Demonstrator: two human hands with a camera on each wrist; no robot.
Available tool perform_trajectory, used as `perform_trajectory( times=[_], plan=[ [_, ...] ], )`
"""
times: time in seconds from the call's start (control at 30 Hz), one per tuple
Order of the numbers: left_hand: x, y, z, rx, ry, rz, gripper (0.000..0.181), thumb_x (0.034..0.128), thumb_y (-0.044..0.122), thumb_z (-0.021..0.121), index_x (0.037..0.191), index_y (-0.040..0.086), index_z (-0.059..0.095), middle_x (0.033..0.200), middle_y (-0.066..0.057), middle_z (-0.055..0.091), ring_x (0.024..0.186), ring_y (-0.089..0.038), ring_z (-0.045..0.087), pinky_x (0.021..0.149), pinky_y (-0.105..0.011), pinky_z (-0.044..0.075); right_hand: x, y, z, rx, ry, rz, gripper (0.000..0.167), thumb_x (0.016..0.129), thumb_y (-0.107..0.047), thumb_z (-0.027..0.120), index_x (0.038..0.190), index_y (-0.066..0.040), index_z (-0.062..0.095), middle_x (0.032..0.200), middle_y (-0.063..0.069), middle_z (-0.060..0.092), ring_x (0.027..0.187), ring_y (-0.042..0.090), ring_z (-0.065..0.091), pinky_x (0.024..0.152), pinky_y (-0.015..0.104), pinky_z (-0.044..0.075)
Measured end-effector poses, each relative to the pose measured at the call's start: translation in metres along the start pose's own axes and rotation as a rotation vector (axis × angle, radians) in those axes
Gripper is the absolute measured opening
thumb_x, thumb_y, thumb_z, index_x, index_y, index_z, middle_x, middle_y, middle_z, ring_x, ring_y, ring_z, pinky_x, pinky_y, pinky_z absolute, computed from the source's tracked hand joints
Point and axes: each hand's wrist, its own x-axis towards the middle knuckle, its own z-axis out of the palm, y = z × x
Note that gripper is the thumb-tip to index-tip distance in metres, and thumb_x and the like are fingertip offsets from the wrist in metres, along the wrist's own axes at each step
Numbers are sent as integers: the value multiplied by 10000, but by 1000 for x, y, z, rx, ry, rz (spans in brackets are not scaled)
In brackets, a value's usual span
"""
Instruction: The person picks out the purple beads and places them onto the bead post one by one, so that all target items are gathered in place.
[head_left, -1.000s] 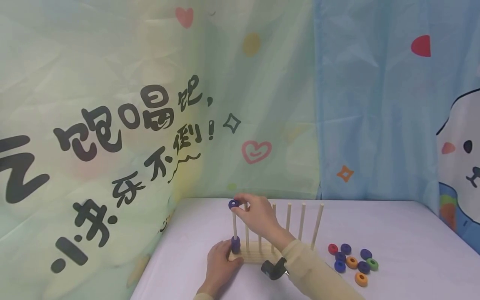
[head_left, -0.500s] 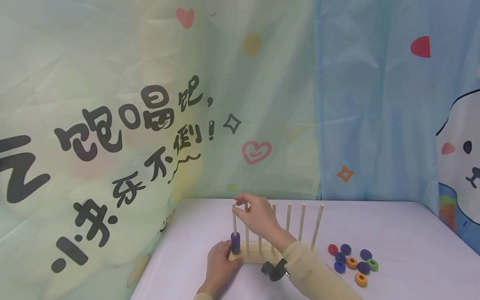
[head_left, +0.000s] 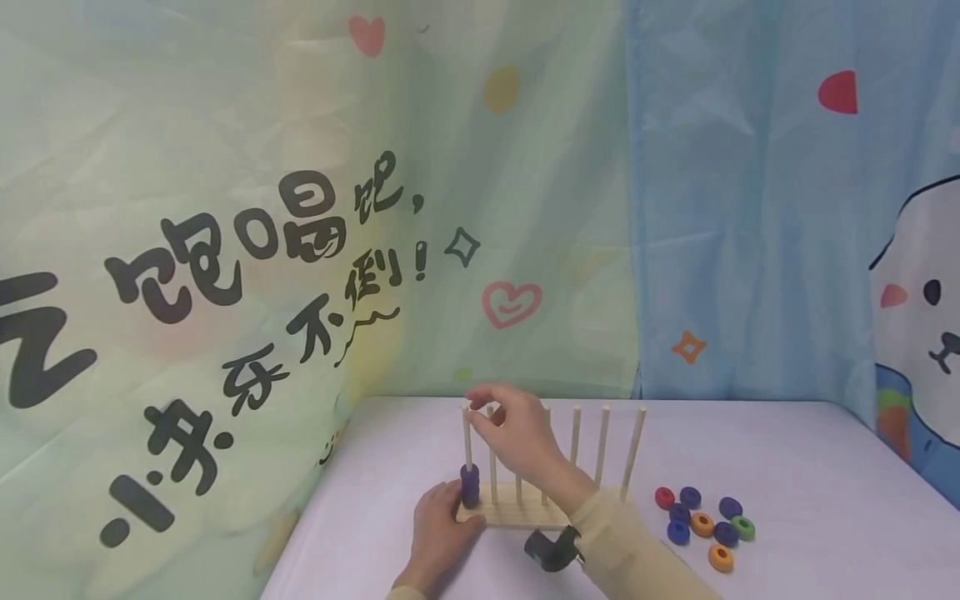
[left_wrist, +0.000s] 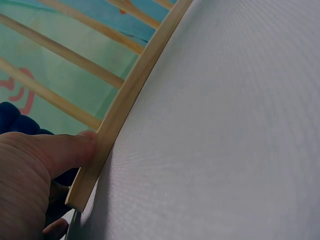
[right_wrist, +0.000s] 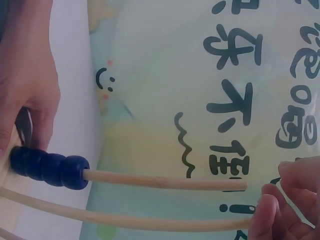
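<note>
A wooden peg stand [head_left: 517, 515] with a row of upright pegs is on the table. Blue-purple beads [head_left: 470, 486] sit stacked at the bottom of its leftmost peg; the right wrist view shows several of these beads [right_wrist: 50, 166] touching each other. My left hand [head_left: 442, 529] grips the stand's left end, its thumb [left_wrist: 75, 147] on the front edge and its other fingers mostly hidden behind. By the top of the leftmost peg [right_wrist: 165, 180] is my right hand [head_left: 517, 425], with thumb and fingertips apart and nothing between them.
Several loose beads [head_left: 701, 523] in red, blue, purple, orange and green lie right of the stand. A black camera mount [head_left: 551, 550] hangs under the right wrist. Behind the table [head_left: 810, 467] hangs a printed curtain [head_left: 525, 208].
The right hand has let go of a purple bead at the peg's top. That bead has dropped down the leftmost peg onto the stack. My left hand has stayed in place.
</note>
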Motion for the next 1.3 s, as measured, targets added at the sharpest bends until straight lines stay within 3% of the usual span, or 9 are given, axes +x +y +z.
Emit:
perform_trajectory(
  times=[0.23,0.67,0.97,1.17,1.3],
  plan=[
    [0,2,-3,-9,9,13,544,724,295,795,1208,84,660,1189,-110,679,1180,-354,561,1060,-566,359,-18,5,1,40,-17,8,204,857,-123,724,1059,-152,718,892,-110,677,660,57,566,559,215,492],
    [-1,2,-1,-18,-1,-19,573,722,286,808,1227,68,647,1209,-125,668,1204,-367,542,1076,-585,335,-70,56,19,18,-36,120,155,845,-153,730,1000,-160,727,879,-77,709,624,47,541,561,186,448],
    [-2,2,-1,-22,2,-20,583,719,280,804,1225,39,646,1219,-147,662,1220,-386,530,1084,-582,326,-96,78,18,32,-30,201,145,840,-144,723,985,-137,722,875,-43,708,599,37,546,564,181,475],
    [-2,3,-1,-23,-4,-25,572,714,271,795,1218,42,650,1220,-147,662,1227,-386,525,1091,-579,315,-109,90,10,15,-25,293,150,847,-160,733,996,-145,725,881,-83,703,691,32,574,642,187,494],
    [-2,3,-1,-34,-15,-38,575,717,266,796,1223,39,647,1226,-155,656,1238,-394,511,1094,-585,304,-115,98,3,37,1,375,148,851,-132,729,998,-141,725,889,-60,703,655,53,568,576,195,496]
  ],
)
